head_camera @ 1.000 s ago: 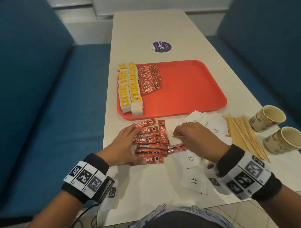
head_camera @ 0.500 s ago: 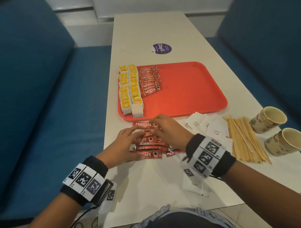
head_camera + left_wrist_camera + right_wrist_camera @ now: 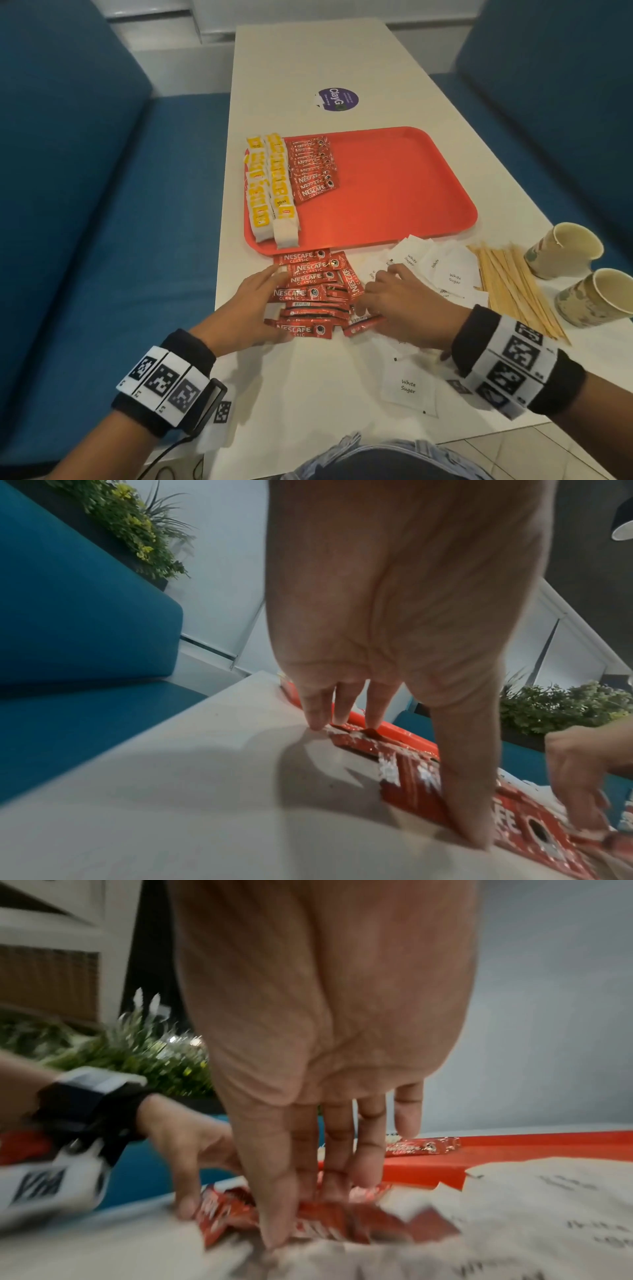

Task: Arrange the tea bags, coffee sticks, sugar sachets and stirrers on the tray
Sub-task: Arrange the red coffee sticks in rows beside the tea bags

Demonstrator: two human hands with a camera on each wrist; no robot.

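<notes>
A red tray [image 3: 394, 192] lies mid-table with two rows of yellow tea bags [image 3: 270, 188] and a row of red coffee sticks [image 3: 313, 171] along its left side. Just before its near edge, several loose coffee sticks [image 3: 311, 291] lie in a rough stack. My left hand [image 3: 260, 301] presses the stack's left edge with straight fingers [image 3: 318, 718] and thumb. At the stack's right edge, my right hand [image 3: 383, 298] pushes in with straight fingers [image 3: 335, 1177]. Neither hand grips a stick. White sugar sachets [image 3: 445, 270] and wooden stirrers [image 3: 513, 284] lie to the right.
Two paper cups [image 3: 561, 250] [image 3: 596, 298] stand at the table's right edge beyond the stirrers. One sugar sachet [image 3: 407, 387] lies near the front edge. A purple sticker [image 3: 337, 99] is behind the tray. Blue benches flank the table.
My right hand went from the sugar sachets over the stick pile, then back to its right edge. The loose sticks are now squeezed into a tighter stack. My left hand barely moved.
</notes>
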